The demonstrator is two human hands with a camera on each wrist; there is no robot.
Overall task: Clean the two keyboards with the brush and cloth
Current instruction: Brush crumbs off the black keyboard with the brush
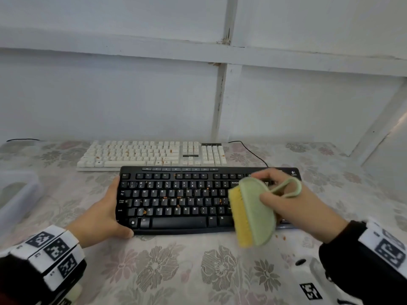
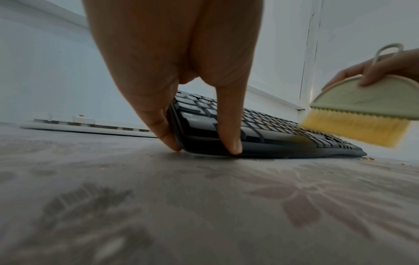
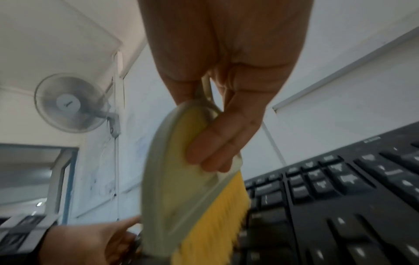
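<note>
Lying across lower half of head view: counter [image 1: 176, 271] under floral cloth. 
Sitting at centre frame: black keyboard [image 1: 176, 201], orange crumbs scattered among keys, more crumbs resting on counter just off lower right corner. 
Sitting directly behind, toward upper centre, nearly touching black one: white keyboard [image 1: 152, 155], orange specks showing on keys, black cable [image 1: 251, 153] trailing off right end. 
Showing at left frame edge, blurred: translucent container [image 1: 15, 194]. 
Bracing left end of black keyboard: left hand [image 1: 103, 212], fingers against side edge, thumb against near edge, tips touching counter in left wrist view [image 2: 167, 100]. 
Hovering over right part of black keyboard, right of centre: brush [image 1: 255, 212], pale green half-round body, yellow bristles [image 1: 240, 219] pointing left, motion-blurred. 
Gripping brush body: right hand [image 1: 293, 199], fingers and thumb curling round it, loop handle [image 1: 290, 188] sticking out past fingers. 
Bristle contact with keys: cannot tell. 
Hanging on wall at upper left of right wrist view: fan [image 3: 70, 104].
</note>
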